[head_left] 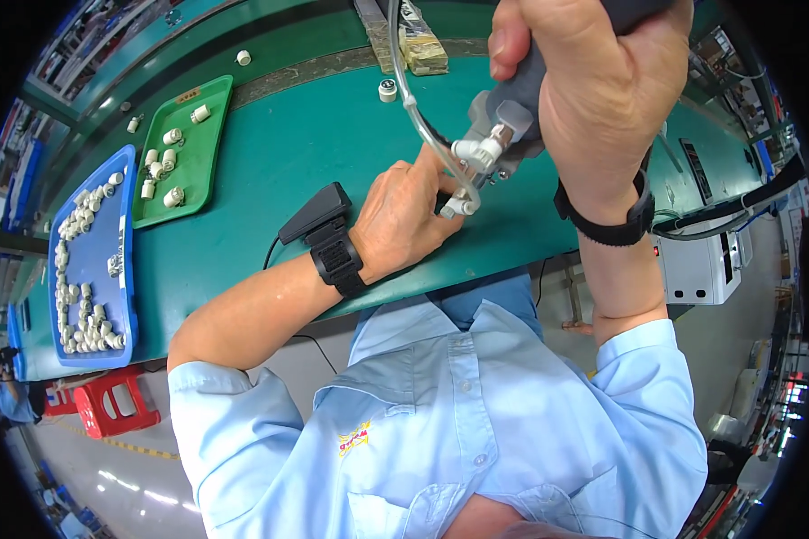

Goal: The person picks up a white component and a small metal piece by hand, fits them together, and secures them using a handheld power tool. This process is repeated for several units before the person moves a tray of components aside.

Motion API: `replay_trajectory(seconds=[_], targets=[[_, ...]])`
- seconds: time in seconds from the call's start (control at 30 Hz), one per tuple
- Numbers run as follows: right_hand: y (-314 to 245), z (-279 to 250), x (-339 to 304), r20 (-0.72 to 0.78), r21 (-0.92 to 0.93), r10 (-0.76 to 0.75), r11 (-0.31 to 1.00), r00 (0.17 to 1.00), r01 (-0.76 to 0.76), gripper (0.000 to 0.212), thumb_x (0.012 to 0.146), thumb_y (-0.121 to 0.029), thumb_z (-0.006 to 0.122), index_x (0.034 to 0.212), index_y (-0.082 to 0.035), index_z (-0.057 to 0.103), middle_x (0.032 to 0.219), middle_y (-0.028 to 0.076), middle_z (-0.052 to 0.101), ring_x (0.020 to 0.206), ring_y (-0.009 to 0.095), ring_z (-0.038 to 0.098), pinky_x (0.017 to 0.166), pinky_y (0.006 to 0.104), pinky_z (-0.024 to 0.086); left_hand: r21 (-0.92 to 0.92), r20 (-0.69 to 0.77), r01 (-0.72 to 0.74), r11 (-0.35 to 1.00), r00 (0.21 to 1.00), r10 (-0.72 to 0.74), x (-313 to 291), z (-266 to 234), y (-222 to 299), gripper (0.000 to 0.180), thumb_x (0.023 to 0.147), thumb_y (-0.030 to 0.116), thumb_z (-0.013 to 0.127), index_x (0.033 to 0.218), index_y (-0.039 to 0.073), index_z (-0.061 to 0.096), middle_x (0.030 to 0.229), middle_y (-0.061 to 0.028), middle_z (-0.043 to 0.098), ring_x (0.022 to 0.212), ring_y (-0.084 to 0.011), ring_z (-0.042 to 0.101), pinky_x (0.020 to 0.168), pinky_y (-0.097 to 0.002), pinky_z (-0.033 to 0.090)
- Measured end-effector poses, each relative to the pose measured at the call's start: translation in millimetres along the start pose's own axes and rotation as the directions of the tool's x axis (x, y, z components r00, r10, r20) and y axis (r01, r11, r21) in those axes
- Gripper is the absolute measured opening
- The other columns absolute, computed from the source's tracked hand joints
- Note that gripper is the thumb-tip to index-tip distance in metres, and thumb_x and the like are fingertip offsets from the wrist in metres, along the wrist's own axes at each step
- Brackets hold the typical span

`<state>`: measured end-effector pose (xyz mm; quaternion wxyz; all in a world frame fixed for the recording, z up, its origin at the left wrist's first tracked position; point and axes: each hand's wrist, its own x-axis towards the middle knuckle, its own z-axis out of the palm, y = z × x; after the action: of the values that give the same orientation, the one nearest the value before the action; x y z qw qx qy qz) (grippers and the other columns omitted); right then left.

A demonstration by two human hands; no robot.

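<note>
My right hand (607, 108) is raised at the upper right, wrapped round a dark grey handheld power tool (523, 88). White fittings (483, 153) sit at the tool's lower end, and a clear hose (411, 103) curves down to them. Below that end, my left hand (400, 220) is low over the green table (324, 126), its fingers bent together beside the tip. Whatever those fingers grip is hidden behind the hand and fittings. One small white cylindrical part (387, 90) with a dark top stands on the table beyond my left hand.
At the left, a blue tray (128, 269) holds many white cylindrical parts; a green tray (208, 171) beside it holds several more. Near my left wrist lies a black wedge-shaped device (313, 213). A wrapped bundle (424, 52) lies at the back, a white box-shaped unit (697, 269) at the right.
</note>
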<state>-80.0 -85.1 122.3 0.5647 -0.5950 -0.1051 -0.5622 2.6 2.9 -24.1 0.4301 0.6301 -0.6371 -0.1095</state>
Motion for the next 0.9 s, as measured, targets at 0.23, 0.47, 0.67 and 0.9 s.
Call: replay_trajectory(seconds=[0.23, 0.47, 0.67, 0.9], targets=[[32, -21, 17, 0.106, 0.439, -0.366, 0.851, 0.924, 0.287, 0.037, 0.089, -0.007, 0.072, 0.113, 0.000, 0.044, 0.073, 0.004, 0.059, 0.049, 0.010, 0.054, 0.045, 0.0234, 0.046, 0.015, -0.055, -0.110, 0.994, 0.992, 0.111, 4, -2, 11, 0.041, 0.079, 0.005, 0.074, 0.112, 0.003, 0.049, 0.092, -0.0169, 0.072, 0.082, -0.0392, 0.068, 0.069, -0.0459, 0.052], [-48, -87, 70, -0.104, -0.439, -0.094, 0.898, 0.990, 0.039, 0.027, 0.095, -0.018, 0.067, 0.110, 0.003, 0.059, 0.084, 0.010, 0.065, 0.063, 0.014, 0.061, 0.057, 0.0258, 0.050, -0.028, -0.097, -0.078, 0.997, 0.992, 0.075, 8, -10, 5, 0.030, 0.083, 0.006, 0.071, 0.109, 0.001, 0.057, 0.093, -0.0179, 0.072, 0.083, -0.0389, 0.068, 0.069, -0.0457, 0.052], [-48, -128, 75, -0.017, -0.434, -0.059, 0.900, 0.998, 0.046, 0.018, 0.090, -0.008, 0.072, 0.101, 0.003, 0.063, 0.092, 0.010, 0.069, 0.065, 0.013, 0.062, 0.058, 0.0252, 0.051, 0.152, -0.245, 0.158, 0.976, 0.962, -0.118, 30, -57, -40, 0.026, 0.084, 0.009, 0.072, 0.108, 0.000, 0.066, 0.098, -0.0170, 0.074, 0.089, -0.0315, 0.072, 0.076, -0.0377, 0.056], [-38, -137, 64, -0.099, -0.575, -0.091, 0.818, 0.991, 0.018, 0.025, 0.095, -0.018, 0.069, 0.107, 0.003, 0.063, 0.074, 0.006, 0.061, 0.060, 0.010, 0.055, 0.056, 0.0237, 0.044, 0.214, -0.267, 0.279, 0.936, 0.939, -0.219, 51, -79, -76, 0.027, 0.086, 0.018, 0.072, 0.107, 0.001, 0.068, 0.092, -0.0177, 0.074, 0.085, -0.0312, 0.072, 0.074, -0.0407, 0.055]])
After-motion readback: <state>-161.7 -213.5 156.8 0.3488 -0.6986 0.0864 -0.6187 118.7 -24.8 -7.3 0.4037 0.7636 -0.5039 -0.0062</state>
